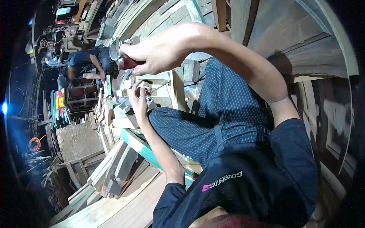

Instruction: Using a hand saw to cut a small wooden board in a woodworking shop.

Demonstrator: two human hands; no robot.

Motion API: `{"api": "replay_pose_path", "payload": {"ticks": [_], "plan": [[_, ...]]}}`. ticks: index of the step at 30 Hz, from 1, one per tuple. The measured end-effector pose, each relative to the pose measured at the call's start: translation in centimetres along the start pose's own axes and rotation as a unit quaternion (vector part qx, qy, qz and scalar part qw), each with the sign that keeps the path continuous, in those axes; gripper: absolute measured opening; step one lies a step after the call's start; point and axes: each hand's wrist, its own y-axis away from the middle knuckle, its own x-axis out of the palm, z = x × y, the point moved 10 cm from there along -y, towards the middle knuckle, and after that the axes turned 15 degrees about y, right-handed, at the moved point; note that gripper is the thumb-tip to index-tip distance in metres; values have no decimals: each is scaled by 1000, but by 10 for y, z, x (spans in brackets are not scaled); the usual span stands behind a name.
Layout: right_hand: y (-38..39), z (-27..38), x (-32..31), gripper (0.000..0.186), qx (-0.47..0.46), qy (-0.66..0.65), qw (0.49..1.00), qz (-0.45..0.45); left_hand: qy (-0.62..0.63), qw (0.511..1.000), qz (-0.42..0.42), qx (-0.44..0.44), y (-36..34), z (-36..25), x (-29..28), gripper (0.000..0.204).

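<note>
1. Right hand [154, 53]: grip clamped on red-handled tool [127, 63], near the left hand [138, 100].
2. Left hand: fingers curled beside wood pieces [124, 122]; cannot tell whether closed on anything.
3. Advisable: keep left fingers clear of the tool.

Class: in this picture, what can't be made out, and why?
Head view:
Red handle: mostly hidden by the right hand.
Left hand: grip too small to tell if anything is held.
Co-worker's hand: too small to read its grip.
Pale planks: cut off by the lower edge.
</note>
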Motion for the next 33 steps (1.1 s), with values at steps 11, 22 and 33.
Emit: {"api": "replay_pose_path", "payload": {"ticks": [11, 22, 33], "plan": [[-6, -11, 14, 49, 18, -10, 999, 30, -39, 999, 1, 31, 0, -6, 3, 28], [-14, -12, 25, 54, 10, -9, 999, 34, -35, 999, 2, -10, 0, 5, 1, 27], [-13, -12, 27, 58, 2, -1, 999, 42, -30, 1000, 2, 0, 2, -2, 3, 26]]}}
